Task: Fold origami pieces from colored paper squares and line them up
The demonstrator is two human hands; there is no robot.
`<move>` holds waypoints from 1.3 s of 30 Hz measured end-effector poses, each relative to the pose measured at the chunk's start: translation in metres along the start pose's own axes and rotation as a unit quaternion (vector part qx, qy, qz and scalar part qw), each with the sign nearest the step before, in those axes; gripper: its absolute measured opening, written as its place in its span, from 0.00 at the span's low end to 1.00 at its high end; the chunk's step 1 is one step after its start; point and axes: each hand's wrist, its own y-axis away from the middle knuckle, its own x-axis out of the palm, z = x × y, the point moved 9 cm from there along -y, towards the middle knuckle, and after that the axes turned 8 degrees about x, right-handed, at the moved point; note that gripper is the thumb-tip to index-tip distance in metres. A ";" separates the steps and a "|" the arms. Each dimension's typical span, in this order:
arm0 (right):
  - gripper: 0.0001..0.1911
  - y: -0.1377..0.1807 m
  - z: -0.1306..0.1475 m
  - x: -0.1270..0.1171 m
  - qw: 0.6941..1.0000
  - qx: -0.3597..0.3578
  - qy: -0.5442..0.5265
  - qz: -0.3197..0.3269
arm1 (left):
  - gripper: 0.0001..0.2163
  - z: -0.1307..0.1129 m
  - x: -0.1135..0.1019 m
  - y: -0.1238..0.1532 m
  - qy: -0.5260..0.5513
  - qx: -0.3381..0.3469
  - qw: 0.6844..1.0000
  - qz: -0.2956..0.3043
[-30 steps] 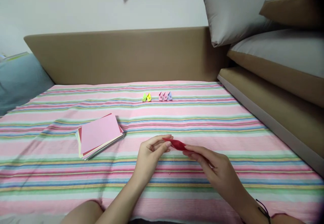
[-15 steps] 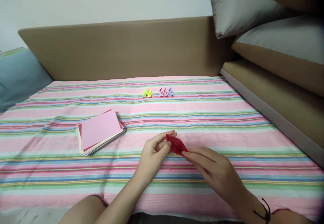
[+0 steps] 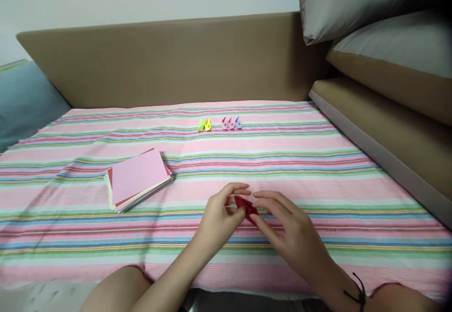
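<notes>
A small red folded paper (image 3: 248, 208) is held between my two hands above the striped cloth. My left hand (image 3: 226, 211) grips its left side, thumb in front and fingers curled behind. My right hand (image 3: 287, 218) pinches its right edge between thumb and fingers. Parts of the paper are covered by my fingertips. Beyond my hands stand small folded paper pieces: a green one (image 3: 201, 125) and a yellow one (image 3: 207, 124) side by side, then two pink ones (image 3: 228, 123) and a lavender one (image 3: 238, 123).
On the left lies a stack of coloured paper (image 3: 137, 178) with a pink sheet on top. A striped cloth (image 3: 282, 156) covers the seat. A brown backrest (image 3: 169, 62) rises behind it. Cushions (image 3: 384, 72) are piled at the right, and a blue cushion (image 3: 28, 102) sits at the far left.
The red paper now looks smaller and more compactly folded. My right hand has moved closer to my left, its fingers more bent and spread. The view has tipped slightly.
</notes>
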 end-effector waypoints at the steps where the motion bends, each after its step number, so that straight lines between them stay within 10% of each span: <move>1: 0.09 0.000 -0.001 0.002 1.000 0.008 0.001 0.004 | 0.18 0.000 0.003 0.001 0.000 0.007 1.000 0.006; 13: 0.09 -0.003 -0.057 0.007 0.936 0.265 -0.234 -0.003 | 0.17 0.003 0.016 -0.001 0.184 -0.054 0.981 0.030; 27: 0.12 -0.016 -0.050 0.027 0.928 0.230 -0.248 0.160 | 0.10 0.003 0.003 -0.003 0.116 -0.050 0.992 0.023; 32: 0.12 -0.077 -0.091 0.020 0.928 0.283 -0.173 0.168 | 0.09 -0.007 -0.036 -0.006 -0.111 -0.001 0.993 -0.052; 39: 0.15 -0.201 -0.181 0.031 0.899 0.402 -0.103 0.144 | 0.10 -0.010 -0.051 -0.006 -0.148 -0.016 0.988 -0.030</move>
